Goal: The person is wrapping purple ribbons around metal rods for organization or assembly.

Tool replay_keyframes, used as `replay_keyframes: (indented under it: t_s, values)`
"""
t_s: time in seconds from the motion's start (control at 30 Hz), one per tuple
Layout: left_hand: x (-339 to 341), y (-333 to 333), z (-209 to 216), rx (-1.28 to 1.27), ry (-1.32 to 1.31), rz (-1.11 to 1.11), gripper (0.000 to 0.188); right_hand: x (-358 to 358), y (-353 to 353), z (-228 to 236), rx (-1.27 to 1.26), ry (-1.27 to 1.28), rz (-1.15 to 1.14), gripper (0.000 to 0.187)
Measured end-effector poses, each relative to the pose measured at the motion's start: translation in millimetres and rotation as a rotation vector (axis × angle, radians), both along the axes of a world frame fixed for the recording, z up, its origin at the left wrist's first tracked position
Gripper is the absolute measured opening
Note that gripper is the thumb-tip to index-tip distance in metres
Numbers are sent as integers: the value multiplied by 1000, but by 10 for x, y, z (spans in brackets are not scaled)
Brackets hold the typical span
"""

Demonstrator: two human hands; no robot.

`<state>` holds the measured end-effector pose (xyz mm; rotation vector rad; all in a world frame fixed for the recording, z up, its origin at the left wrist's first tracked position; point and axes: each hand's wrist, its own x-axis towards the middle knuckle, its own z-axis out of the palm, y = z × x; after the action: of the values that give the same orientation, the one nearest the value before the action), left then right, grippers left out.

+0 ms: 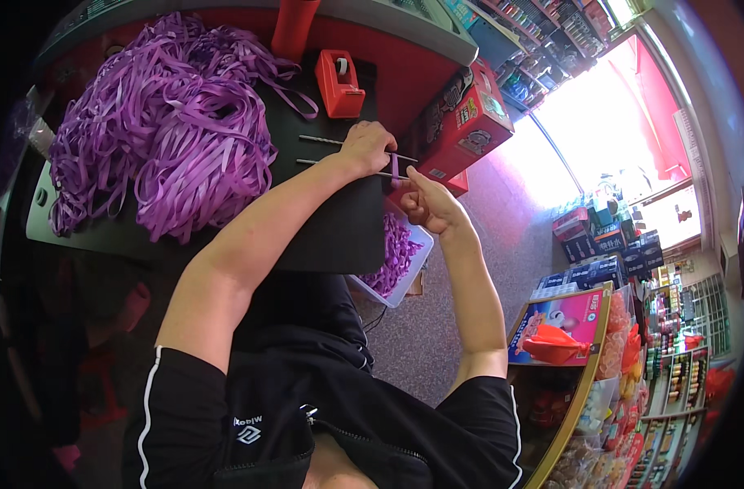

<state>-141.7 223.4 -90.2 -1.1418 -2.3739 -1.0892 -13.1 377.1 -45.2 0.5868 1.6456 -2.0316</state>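
Two thin metal rods point(319, 162) lie side by side over the black tabletop, reaching past its right edge. My left hand point(367, 148) is closed over them, its fingers curled down and partly hidden. A purple ribbon point(395, 166) loops around the rods just right of that hand. At the rod ends, my right hand point(431, 202) pinches at the ribbon with thumb and forefinger, its other fingers curled in. Below, a white plastic bin point(421, 259) holds a heap of short purple ribbon pieces point(395, 257).
A large tangled pile of purple ribbon point(201, 138) covers the table's left side. Behind the hands stand a red tape dispenser point(339, 85) and a red printed box point(462, 122). A glass display counter point(580, 391) with bagged goods is at the right.
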Motion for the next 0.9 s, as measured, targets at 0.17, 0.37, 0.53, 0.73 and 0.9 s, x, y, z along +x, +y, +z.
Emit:
replay_keyframes:
  t_s: [0.17, 0.37, 0.53, 0.73, 0.9]
  values:
    - [503, -117, 211, 149, -322, 48, 23, 54, -9, 83, -27, -83, -105, 47]
    - [763, -113, 315, 493, -1433, -258, 44, -127, 92, 46, -100, -100, 0, 50]
    - [834, -19, 411, 972, -1842, -472, 92, -111, 153, 19, -221, -133, 86, 53]
    - [1021, -51, 414, 1197, -1827, -576, 93, 61, 207, 65, -359, -118, 33, 49]
    - [994, -33, 316, 1202, -1668, -636, 95, -44, 233, 448, 161, 356, -175, 39]
